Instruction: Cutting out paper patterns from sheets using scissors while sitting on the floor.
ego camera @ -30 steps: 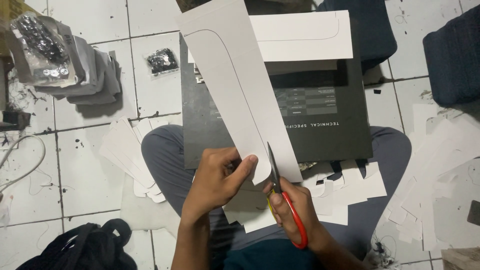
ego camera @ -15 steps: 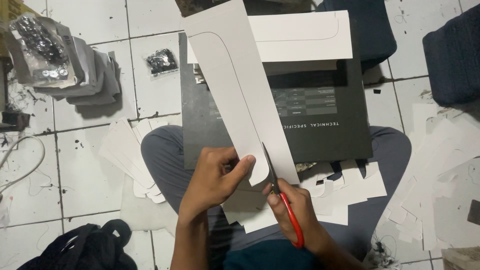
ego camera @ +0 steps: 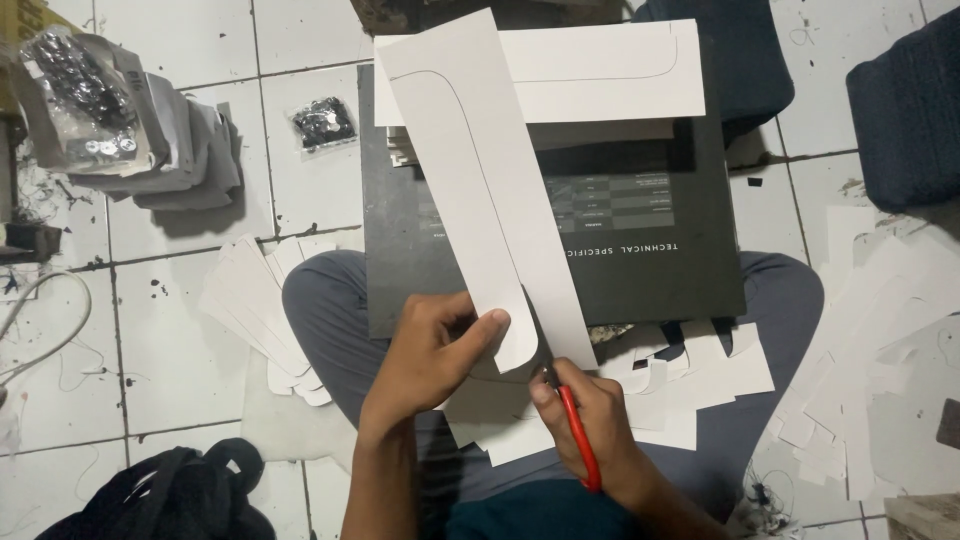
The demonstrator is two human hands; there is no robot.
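Both hands meet at the near end of the long card strip [ego camera: 480, 190]: left hand [ego camera: 435, 355] pinching it, right hand [ego camera: 590, 430] gripping red-handled scissors [ego camera: 575, 435], strip running away up-left.

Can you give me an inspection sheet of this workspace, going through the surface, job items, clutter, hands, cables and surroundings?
Surface: white tiled floor, marked with dark specks; a flat black box rests on the person's lap.
Job's things: long white card strip with a curved pencil line, partly cut; red-handled scissors at its lower end.
Clutter: white card offcuts to the left, more to the right; another outlined card on the box.
Hands: left hand grips the strip; right hand holds the scissors.
Cables: one pale cord at the left edge.
Surroundings: stacked grey packets, small bag of dark parts, black bag, dark blue cloth.
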